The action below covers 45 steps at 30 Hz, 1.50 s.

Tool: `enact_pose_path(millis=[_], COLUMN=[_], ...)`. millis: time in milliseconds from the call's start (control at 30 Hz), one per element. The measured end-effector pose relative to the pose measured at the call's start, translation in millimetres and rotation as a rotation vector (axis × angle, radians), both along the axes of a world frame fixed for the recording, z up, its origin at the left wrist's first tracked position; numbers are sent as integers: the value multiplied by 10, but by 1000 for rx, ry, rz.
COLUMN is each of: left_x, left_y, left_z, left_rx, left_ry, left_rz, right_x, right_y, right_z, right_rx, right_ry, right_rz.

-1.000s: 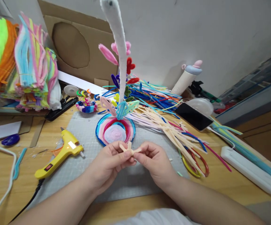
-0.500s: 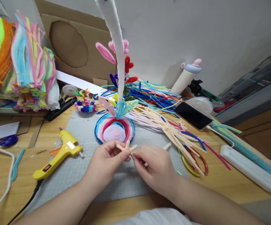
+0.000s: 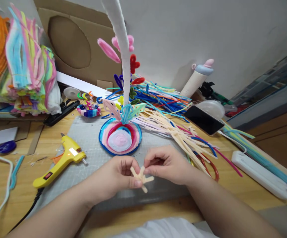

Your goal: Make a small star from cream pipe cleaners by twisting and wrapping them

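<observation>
Between my hands is a small cream pipe-cleaner piece (image 3: 143,178) with several short arms spreading out like a star. My left hand (image 3: 122,175) pinches its middle between thumb and fingers. The fingertips of my right hand (image 3: 168,163) are closed on its upper arm. Just beyond my hands, a round pipe-cleaner disc (image 3: 120,140) in blue, pink and red rings lies on the grey cutting mat (image 3: 84,142). A white fuzzy stem (image 3: 126,66) rises behind it, with coloured flowers and leaves around it and a pastel butterfly-like shape (image 3: 127,112) near its foot.
A yellow glue gun (image 3: 61,162) lies at left, its cord trailing forward. Loose cream pipe cleaners (image 3: 175,132) spread to the right, near a phone (image 3: 203,119) and a white power strip (image 3: 260,173). Bundled pipe cleaners (image 3: 24,62) stand at back left.
The cream star has been turned and shifted slightly down and right, its arms now showing more openly. My right hand has moved up to its upper arm. The view has shifted slightly.
</observation>
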State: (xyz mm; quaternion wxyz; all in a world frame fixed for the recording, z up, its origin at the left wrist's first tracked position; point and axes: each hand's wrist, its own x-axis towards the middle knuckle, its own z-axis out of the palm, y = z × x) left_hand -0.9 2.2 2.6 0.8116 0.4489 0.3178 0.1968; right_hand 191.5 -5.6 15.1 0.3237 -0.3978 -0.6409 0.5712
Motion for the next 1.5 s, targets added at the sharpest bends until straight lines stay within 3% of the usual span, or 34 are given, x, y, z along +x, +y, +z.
enact_pose_path(millis=[200, 400, 633, 900, 1033, 1200, 1300, 1500], left_x=[-12, 20, 30, 78, 84, 69, 49, 27], left_y=[15, 23, 22, -10, 3, 34, 48, 45], left_z=[20, 15, -38, -48, -21, -13, -36, -91], left_rx=[-84, -29, 33, 172, 143, 202, 267, 317], left_ry=[-115, -136, -179, -127, -87, -12, 5, -40], left_rz=[119, 197, 322, 384, 386, 379, 361, 296], right_x=[-70, -116, -102, -193, -223, -246, -258, -266], right_y=[-25, -38, -97, -119, -87, -59, -74, -118], right_z=[-79, -179, -88, -106, -152, -182, -193, -203], right_rx=[125, 526, 623, 521, 296, 36, 52, 266], right_ry=[53, -60, -57, -56, 62, 203, 186, 59], right_rz=[-89, -129, -138, -316, -389, -366, -363, -372])
